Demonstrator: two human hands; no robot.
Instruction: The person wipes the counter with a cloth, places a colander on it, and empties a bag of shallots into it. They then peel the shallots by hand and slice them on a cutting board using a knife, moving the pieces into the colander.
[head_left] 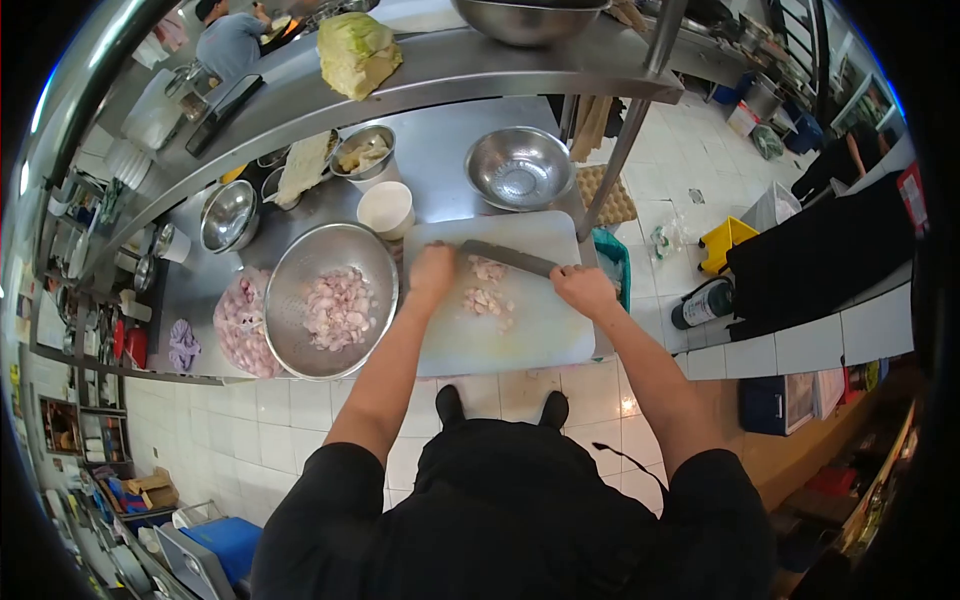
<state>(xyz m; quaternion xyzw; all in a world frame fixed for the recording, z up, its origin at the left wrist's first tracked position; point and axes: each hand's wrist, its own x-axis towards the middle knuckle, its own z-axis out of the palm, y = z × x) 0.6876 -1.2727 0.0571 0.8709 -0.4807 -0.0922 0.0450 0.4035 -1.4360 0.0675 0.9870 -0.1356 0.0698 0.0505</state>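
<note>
My right hand (586,290) is closed round the handle of a cleaver-like kitchen knife (508,258). The dark blade lies across the upper part of a white cutting board (550,335), its tip pointing left. Close to that tip, my left hand (433,270) is curled shut on the board's left side; what its fingers hold, if anything, is hidden. Below the blade lie small pieces of pale pink raw meat (487,300), with more meat pressed near the blade's edge. Left of the board, a large steel bowl (385,265) contains many cut pieces of similar meat.
A plastic bag of raw meat (240,325) lies beside the large bowl. Behind the board stand a white tub (386,208) and an empty steel bowl (519,168). Overhead, a steel shelf (450,85) carries a cabbage (357,55). A person (228,45) works at the far left.
</note>
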